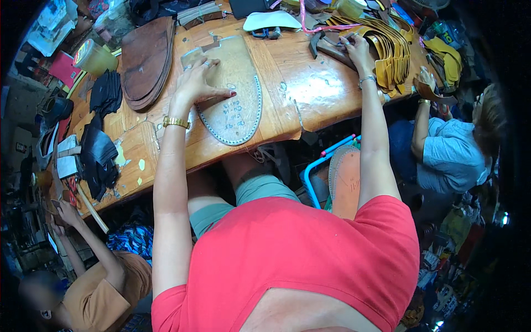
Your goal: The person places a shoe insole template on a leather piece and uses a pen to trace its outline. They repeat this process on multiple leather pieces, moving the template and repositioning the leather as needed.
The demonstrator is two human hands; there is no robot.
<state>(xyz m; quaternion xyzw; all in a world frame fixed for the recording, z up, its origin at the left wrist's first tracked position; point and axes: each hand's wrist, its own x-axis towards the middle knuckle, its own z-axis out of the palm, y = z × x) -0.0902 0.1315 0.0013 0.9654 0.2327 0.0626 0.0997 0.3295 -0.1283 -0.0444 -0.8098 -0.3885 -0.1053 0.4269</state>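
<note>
My left hand [196, 82] lies spread on a tan, round-ended leather panel [235, 108] with small holes along its edge and handwriting on it. The thumb and fingertips rest on its surface. At the far right of the table my right hand [358, 51] is at a hammer [332, 51], its fingers bent around the wooden handle. The dark hammer head points left. Just right of that hand stands a bundle of curved yellow leather strips [394, 58].
Brown leather panels [145, 66] are stacked left of the tan one. Black pieces [98, 155] and a tub [94, 57] stand farther left. A white pad [272, 21] lies at the back. One co-worker [451, 149] sits right, another [99, 282] left. A blue-framed stool [310, 177] is below the table.
</note>
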